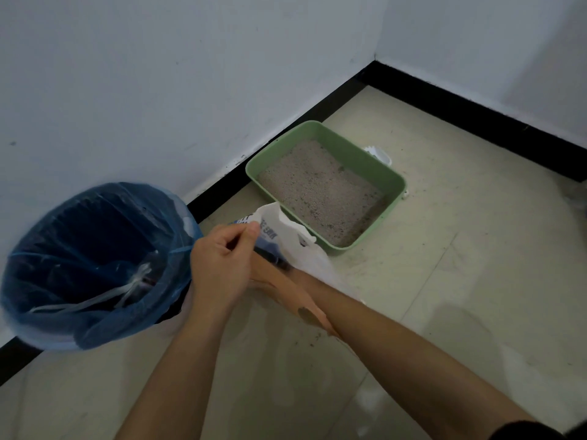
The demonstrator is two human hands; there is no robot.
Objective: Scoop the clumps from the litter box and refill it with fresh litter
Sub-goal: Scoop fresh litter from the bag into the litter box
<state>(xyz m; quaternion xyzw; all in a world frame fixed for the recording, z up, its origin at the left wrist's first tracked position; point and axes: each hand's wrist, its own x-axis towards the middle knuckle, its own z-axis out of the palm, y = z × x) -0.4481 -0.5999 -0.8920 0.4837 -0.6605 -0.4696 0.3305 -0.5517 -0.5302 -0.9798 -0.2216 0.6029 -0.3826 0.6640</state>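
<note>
Bare left hand (222, 262) pinches the litter bag (286, 236) mouth.

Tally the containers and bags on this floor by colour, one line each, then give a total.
Green: 1, the litter box holding grey litter.
Blue: 1, the bin liner around the waste bin.
White: 1, the litter bag, its top edge pinched by the left hand; the right hand is hidden inside it.
Total: 3.
</note>
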